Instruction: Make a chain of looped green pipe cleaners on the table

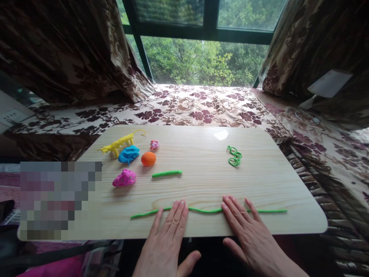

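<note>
I saw a yellow legged figure [121,144], its thin tail curling, well beyond the left end of the long green strand [206,211], which ran slightly wavy along the near side of the table [201,181]. A magenta lump [124,178] with small green spots sat nearer that same end, and a blue piece [128,154] lay beyond it, close by the yellow figure. Next came an orange ball [148,159] and a small pink cluster [154,144], both well beyond the strand's left part, the cluster farther off. A short green roll [167,174] lay nearer to the strand, roughly parallel with it.

My left hand [167,242] was wide, fingers flat over the strand's left part, thumb spread out on the near side and gripping nothing. My right hand [250,234] was wide too, its fingers laid across the strand's right part, thumb apart. Well beyond the right hand's stretch of strand I made out some thin green loops [235,158], and farther right, a white lamp [330,84].
</note>
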`<state>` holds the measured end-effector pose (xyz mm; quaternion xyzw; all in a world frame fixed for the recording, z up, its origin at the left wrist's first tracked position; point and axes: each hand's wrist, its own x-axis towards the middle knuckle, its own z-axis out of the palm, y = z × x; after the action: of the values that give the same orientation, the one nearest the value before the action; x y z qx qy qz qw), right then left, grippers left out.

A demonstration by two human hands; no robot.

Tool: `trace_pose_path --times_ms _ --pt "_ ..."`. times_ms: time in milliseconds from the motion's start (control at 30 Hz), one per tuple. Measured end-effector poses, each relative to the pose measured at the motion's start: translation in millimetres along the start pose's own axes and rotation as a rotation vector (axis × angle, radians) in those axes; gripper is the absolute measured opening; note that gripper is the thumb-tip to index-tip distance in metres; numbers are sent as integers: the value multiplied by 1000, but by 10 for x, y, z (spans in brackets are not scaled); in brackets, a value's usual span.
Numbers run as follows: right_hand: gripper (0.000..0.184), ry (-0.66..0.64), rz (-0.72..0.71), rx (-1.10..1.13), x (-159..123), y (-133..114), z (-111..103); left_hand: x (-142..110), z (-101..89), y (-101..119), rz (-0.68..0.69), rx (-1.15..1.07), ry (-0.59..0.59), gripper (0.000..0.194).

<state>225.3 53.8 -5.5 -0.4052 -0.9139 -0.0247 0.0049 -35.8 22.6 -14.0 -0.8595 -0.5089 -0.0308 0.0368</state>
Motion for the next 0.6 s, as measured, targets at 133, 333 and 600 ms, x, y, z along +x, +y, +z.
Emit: trace_pose_path --times_ms 133,333,600 --pt "62 3 74 17 156 55 -21 230 -58 -43 -90 -24 -2 74" --pt "59 39 40 71 256 -21 -51 437 -130 133 -12 -88 7 72" --pt "61 35 -76 116 177 -39 -10 363 -63 197 49 -108 -17 72"
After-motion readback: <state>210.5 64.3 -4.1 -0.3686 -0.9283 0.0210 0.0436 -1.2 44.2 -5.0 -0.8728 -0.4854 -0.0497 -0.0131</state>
